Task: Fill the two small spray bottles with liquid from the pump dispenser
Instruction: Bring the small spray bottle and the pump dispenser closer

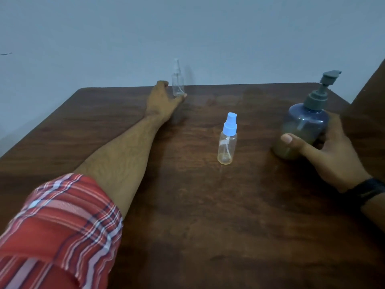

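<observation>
Head view: the left hand (161, 99) reaches to the table's (187, 226) far edge, fingers curling beside the clear spray bottle (178, 83); a firm grip cannot be confirmed. The right hand (325, 151) grips the pump dispenser (306, 126). The blue-capped spray bottle (227, 142) stands between them, capped. Both bottles appear unfilled; filling remains.

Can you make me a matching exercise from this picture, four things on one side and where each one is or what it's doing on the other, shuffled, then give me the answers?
Things:
1. clear spray bottle
2. blue-capped spray bottle
3. pump dispenser
4. watch

States:
A. stands alone mid-table, untouched
B. worn on the right wrist
C. at the table's far edge, left hand around its base
D. gripped by the right hand, holding murky liquid

Pairs: 1-C, 2-A, 3-D, 4-B
</observation>
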